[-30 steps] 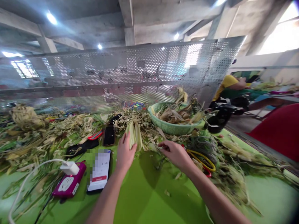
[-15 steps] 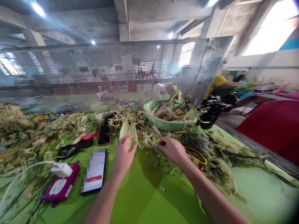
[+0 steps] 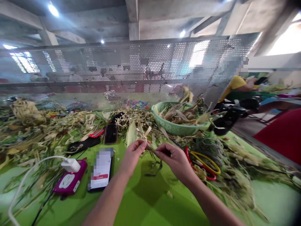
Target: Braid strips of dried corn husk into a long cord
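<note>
My left hand [image 3: 135, 153], left of centre over the green table [image 3: 150, 201], pinches the base of a small piece of pale corn husk [image 3: 144, 133]. A larger pale green husk [image 3: 131, 133] lies just behind it. To its right, my right hand [image 3: 171, 155] is closed, thumb against fingers, at the end of thin dark strands [image 3: 152, 153] that run from my left fingertips. A dark strip hangs below, between the hands.
Behind stands a green basket [image 3: 178, 125] of dry husks. Red-handled scissors [image 3: 209, 175] and a yellow loop lie right. Left are a phone [image 3: 101, 169], a purple power strip [image 3: 70, 179], a black pouch [image 3: 83, 145] and heaped husk scraps. A person in yellow [image 3: 235, 84] sits beyond.
My left hand has left the large husk and now pinches a small husk piece. The right hand has come in close, with strands between the hands. The view has swung slightly left.
</note>
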Motion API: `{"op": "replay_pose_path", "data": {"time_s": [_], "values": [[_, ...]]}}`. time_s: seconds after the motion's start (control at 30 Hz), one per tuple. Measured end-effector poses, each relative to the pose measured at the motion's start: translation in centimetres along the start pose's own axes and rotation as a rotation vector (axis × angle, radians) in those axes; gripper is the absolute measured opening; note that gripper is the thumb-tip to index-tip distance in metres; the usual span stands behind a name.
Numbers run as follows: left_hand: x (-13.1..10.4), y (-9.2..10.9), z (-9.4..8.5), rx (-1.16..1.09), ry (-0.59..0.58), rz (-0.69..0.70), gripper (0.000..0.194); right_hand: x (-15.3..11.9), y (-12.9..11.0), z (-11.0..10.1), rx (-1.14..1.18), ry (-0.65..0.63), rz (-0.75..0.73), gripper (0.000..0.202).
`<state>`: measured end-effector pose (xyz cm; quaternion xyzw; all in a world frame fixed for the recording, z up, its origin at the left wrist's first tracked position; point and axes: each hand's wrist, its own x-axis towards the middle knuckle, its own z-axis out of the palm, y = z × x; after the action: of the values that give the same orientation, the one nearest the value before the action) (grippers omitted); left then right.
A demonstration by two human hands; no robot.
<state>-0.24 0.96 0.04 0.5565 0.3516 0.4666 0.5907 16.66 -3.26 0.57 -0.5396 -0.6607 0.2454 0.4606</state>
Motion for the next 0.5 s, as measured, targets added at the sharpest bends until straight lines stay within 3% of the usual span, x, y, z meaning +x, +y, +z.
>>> {"op": "replay_pose_path", "data": {"time_s": [0.2,0.37,0.5], "values": [[0.10,-0.09,-0.04,-0.034,-0.027,-0.008,0.029,-0.06,-0.21,-0.02,0.025,-0.071,-0.012,0.014],[0.29,-0.24,-0.03,0.008,-0.072,-0.030,0.031,0.04,-0.20,-0.34,-0.038,0.004,-0.028,0.016],[0.30,-0.26,-0.27,0.052,-0.082,-0.027,0.032,0.21,-0.01,-0.38,0.058,0.048,0.004,0.016]]}}
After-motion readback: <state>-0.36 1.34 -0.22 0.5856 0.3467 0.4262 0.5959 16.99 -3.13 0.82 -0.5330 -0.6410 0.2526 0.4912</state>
